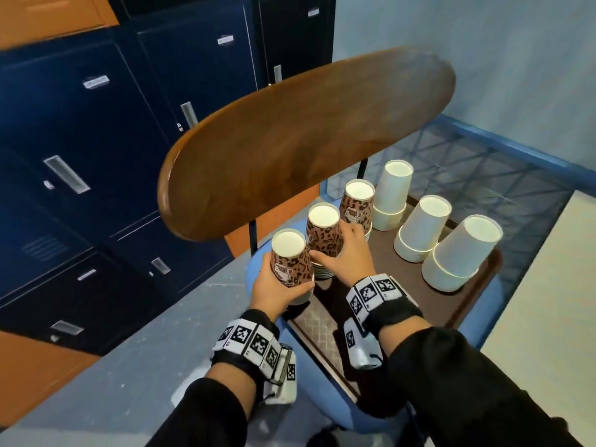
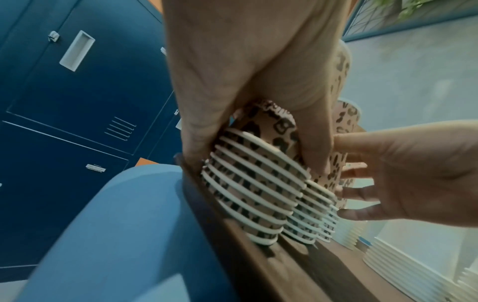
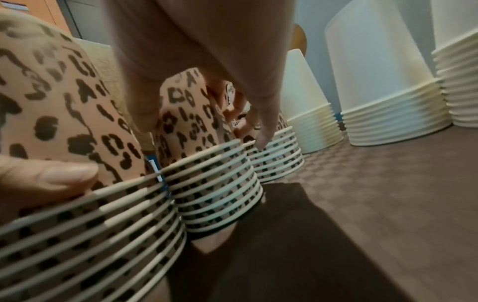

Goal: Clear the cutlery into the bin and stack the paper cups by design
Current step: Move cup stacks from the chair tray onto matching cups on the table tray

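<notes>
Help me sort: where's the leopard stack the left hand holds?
Head view: the leopard stack sits at the brown tray's near-left corner, gripped by the left hand, beside the middle leopard stack.

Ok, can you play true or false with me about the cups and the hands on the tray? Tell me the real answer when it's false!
1. The left hand grips the nearest leopard stack. True.
2. All the cups stand right way up, mouths open to the ceiling. False: every stack is upside down, bottoms up.
3. There are three leopard stacks and three white stacks on the brown tray. True; the white stacks stand on the right side.
4. The right hand is lifting a white stack. False: it rests against the middle leopard stack.
5. Forks and spoons lie on the tray. False: no cutlery shows in these views.
</notes>
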Action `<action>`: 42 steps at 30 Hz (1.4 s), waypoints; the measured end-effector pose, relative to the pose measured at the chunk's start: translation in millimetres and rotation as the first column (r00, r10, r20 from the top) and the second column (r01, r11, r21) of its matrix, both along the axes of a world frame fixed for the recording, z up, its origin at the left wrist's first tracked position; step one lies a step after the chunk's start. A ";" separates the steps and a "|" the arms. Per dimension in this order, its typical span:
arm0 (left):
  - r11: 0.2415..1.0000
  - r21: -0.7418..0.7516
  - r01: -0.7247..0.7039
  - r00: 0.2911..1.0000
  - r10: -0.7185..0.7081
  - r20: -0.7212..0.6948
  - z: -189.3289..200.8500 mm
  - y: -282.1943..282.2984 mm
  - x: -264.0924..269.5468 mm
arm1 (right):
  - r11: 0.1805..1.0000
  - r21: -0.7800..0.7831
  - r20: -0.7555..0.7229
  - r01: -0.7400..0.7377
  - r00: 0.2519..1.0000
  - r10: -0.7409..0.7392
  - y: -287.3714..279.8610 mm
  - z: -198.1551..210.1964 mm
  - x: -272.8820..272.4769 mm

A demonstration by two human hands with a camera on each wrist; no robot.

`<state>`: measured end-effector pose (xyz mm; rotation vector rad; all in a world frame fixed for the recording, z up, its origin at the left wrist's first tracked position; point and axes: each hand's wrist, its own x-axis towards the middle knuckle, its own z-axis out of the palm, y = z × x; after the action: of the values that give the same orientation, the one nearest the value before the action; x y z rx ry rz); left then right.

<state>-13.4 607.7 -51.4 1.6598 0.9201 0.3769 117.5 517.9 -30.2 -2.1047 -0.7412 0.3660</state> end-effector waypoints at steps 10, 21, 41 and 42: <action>0.991 0.065 0.120 0.990 -0.114 -0.078 0.1 -4.6 -3.5 | 0.993 0.065 -0.268 0.095 0.961 -0.074 -25.3 -5.6 -10.5; 0.982 0.010 0.187 0.977 -0.187 0.106 19.1 -52.4 -0.5 | 0.924 0.223 -0.488 0.311 0.856 -0.171 -111.1 -3.1 -16.0; 0.952 0.069 0.298 0.943 -0.305 0.133 26.0 -112.9 -6.4 | 0.953 0.136 -0.340 0.272 0.916 -0.213 -194.1 24.6 -54.9; 0.947 0.078 0.310 0.939 -0.318 0.132 30.4 -113.0 -2.0 | 0.947 0.145 -0.343 0.287 0.912 -0.224 -198.0 28.9 -54.6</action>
<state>-15.5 494.7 -21.0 1.7719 0.5288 0.2996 62.9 319.9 -1.3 -1.8669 -0.2878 0.4600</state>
